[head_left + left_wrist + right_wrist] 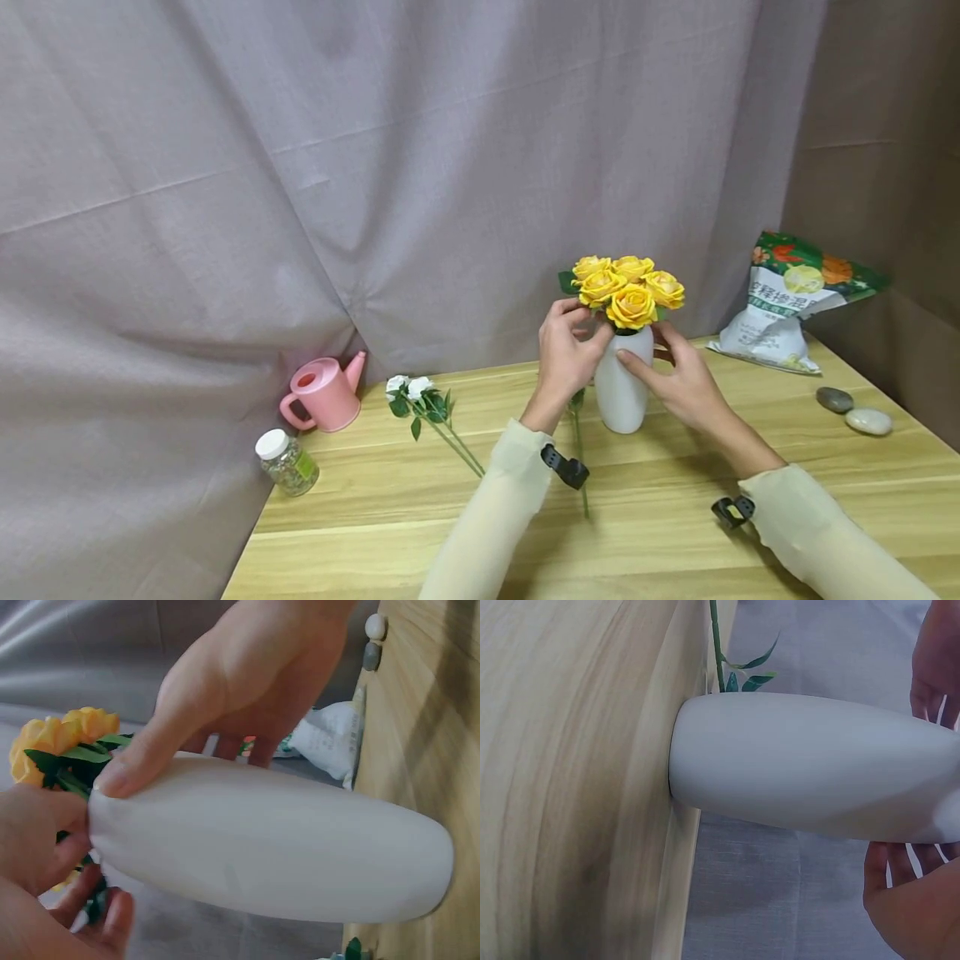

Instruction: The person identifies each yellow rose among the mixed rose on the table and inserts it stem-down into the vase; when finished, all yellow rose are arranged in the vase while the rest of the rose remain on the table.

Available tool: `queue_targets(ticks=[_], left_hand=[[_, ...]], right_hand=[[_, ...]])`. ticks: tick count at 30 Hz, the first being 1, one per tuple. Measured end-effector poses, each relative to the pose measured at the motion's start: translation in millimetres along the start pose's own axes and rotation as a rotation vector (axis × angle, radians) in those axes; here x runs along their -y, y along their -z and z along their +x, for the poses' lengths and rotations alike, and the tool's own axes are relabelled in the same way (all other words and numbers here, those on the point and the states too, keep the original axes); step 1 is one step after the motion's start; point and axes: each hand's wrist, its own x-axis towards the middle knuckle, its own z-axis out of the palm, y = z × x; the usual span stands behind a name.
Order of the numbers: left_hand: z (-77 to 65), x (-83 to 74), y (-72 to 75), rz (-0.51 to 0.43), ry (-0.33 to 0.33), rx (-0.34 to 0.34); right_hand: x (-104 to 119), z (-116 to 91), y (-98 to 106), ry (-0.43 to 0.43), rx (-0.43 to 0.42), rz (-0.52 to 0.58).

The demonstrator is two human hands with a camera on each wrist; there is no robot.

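Several yellow roses (632, 307) with green leaves stand bunched in the mouth of a white vase (622, 392), which is upright on the table. My right hand (686, 379) grips the vase near its neck, thumb on the near side, fingers behind it. My left hand (566, 354) is at the left of the vase mouth, its curled fingers and thumb around the leaves and stems just under the blooms. In the left wrist view, dark green leaves (94, 904) show between its fingers. The stems inside the vase are hidden.
A single green stem (582, 475) lies left of the vase. White roses (409, 387), a pink watering can (330, 400) and a white-lidded jar (288, 467) are farther left. Right are a fertilizer-like bag (780, 312), a dark stone (835, 399) and a pale stone (868, 421). A grey curtain hangs behind.
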Motion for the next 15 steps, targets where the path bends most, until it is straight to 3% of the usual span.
queue_targets(ticks=[6,12,15], left_hand=[[-3.6,2.6,6.4,-0.031,0.019,0.03],[-13.4,14.0,14.9,-0.156,-0.047,0.014],[-18.2,22.8,24.1,-0.179,-0.096,0.005]], right_hand=[[-3.3,0.9,-1.0,-0.016,0.008,-0.01],[-13.9,-0.3,-1.3,-0.016,0.005,0.009],[-19.7,-1.4,0.6,0.007,-0.012,0.088]])
